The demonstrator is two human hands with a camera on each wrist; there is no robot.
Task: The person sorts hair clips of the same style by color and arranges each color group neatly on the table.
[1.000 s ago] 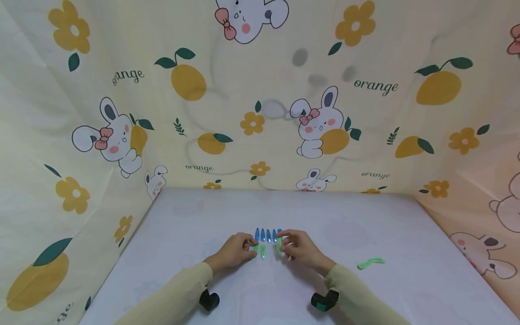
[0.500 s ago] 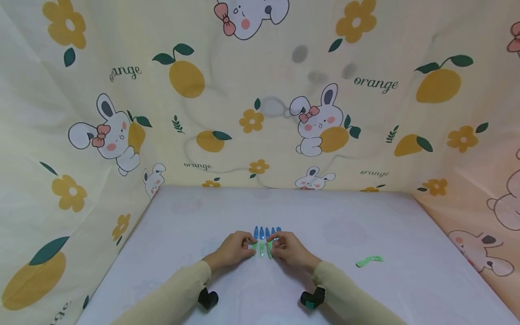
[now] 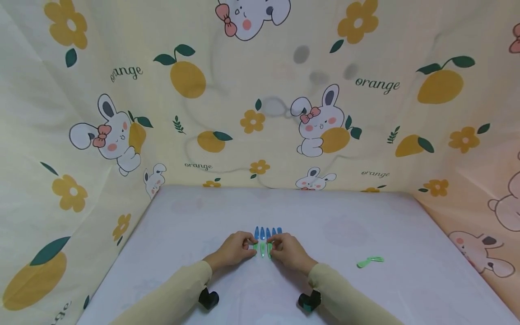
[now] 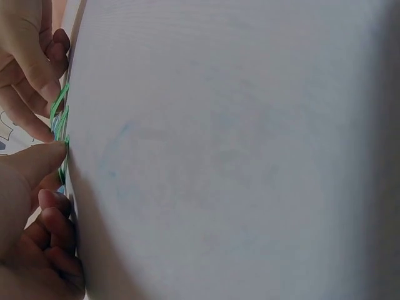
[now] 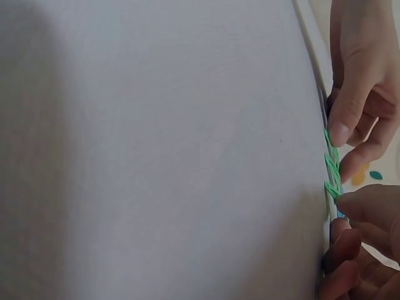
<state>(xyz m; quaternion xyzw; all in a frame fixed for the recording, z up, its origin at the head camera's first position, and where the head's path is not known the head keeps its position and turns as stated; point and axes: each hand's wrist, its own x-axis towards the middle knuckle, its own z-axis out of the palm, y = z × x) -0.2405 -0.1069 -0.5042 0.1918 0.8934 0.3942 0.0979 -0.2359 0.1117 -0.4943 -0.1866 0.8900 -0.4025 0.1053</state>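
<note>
A person's left hand [image 3: 233,248] pinches the left green clip [image 3: 255,248], the right hand [image 3: 293,253] the right green clip [image 3: 270,250], each grip closed finger to thumb, a middle green clip [image 3: 262,250] between them on the tabletop [image 3: 195,210]; the far row of five blue clips [image 3: 268,234] looks complete, the near green row three along, while loose green clips [image 3: 363,264] (apparently two) lie well to the right, seemingly yet to be lined up

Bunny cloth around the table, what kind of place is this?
Probably a small filming booth: bunny-and-orange cloth hangs behind and on both sides of the pale table, and a black device sits by each wrist.
</note>
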